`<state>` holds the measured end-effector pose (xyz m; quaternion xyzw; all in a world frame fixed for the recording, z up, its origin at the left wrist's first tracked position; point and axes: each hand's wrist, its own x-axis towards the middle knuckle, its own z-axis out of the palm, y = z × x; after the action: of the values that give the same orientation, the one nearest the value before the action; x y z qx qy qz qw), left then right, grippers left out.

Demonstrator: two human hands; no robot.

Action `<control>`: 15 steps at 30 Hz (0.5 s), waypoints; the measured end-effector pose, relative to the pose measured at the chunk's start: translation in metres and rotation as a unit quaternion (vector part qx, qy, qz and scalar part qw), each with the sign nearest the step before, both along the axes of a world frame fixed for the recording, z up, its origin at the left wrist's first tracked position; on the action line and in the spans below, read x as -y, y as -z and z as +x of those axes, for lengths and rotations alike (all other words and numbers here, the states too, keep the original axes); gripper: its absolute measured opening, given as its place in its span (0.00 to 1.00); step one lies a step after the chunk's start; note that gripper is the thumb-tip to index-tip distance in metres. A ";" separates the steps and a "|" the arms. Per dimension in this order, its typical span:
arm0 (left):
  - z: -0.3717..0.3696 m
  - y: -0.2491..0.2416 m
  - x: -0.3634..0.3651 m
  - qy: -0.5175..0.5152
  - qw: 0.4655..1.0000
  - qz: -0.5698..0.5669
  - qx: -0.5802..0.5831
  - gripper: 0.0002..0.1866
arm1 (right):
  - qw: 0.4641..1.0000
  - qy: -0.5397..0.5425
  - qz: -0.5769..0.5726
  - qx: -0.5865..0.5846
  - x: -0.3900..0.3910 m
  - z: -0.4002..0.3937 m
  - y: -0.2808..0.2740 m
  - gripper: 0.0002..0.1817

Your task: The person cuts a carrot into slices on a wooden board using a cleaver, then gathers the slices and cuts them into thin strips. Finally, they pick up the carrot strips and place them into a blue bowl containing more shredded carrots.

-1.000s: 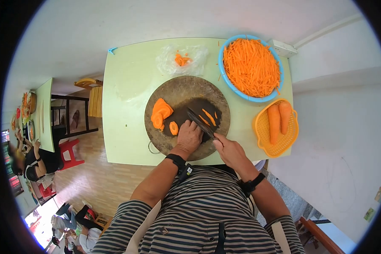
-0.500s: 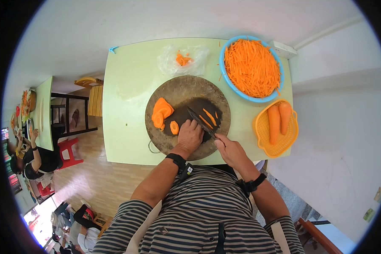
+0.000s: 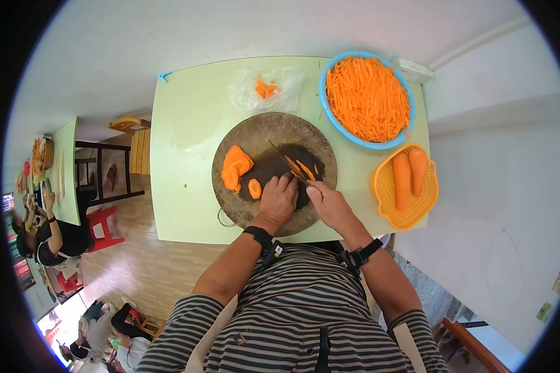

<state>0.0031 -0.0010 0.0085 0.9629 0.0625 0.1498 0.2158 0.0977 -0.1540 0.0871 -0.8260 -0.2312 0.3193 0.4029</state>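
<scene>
My right hand [image 3: 331, 206] is closed round the handle of a knife [image 3: 285, 160], whose dark blade points up and left over the round chopping board [image 3: 246, 133]. Beside the blade, my left hand [image 3: 278, 200] rests on the board with bent fingers pressed together; whatever lies beneath them is hidden. Thin carrot strips [image 3: 305, 170] lie right of the blade. Left of my left hand are a single carrot slice [image 3: 255, 188] and a pile of overlapping carrot slices [image 3: 235, 166].
A blue basin [image 3: 324, 93] full of shredded carrot stands at the table's back right. Below it, a yellow basket [image 3: 384, 189] holds two whole carrots [image 3: 402, 183]. A plastic bag [image 3: 283, 96] with carrot bits lies behind the board. Other people sit far left, beyond a wooden chair [image 3: 140, 149].
The knife and my right hand have shifted slightly up and left, and the blade is turned differently. Left hand and carrot slices keep nearly the same places on the board.
</scene>
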 end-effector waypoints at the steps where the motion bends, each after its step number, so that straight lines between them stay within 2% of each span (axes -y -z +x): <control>1: 0.000 0.000 0.000 0.000 1.000 -0.007 0.001 0.18 | 1.000 0.008 -0.014 -0.024 0.002 0.001 -0.002 0.24; 3: 0.000 0.000 0.000 -0.004 1.000 -0.016 0.001 0.20 | 0.999 0.001 -0.024 -0.024 0.009 -0.001 -0.011 0.24; 11: -0.001 -0.001 -0.001 0.004 1.000 -0.016 -0.002 0.13 | 0.995 -0.036 -0.083 -0.036 0.035 -0.018 -0.022 0.25; 15: -0.001 0.000 -0.001 0.005 1.000 -0.014 -0.003 0.14 | 0.993 -0.041 -0.113 -0.021 0.034 -0.019 -0.027 0.24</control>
<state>0.0023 0.0001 0.0089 0.9604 0.0599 0.1451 0.2304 0.0792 -0.1884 0.1145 -0.8492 -0.2191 0.3769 0.2980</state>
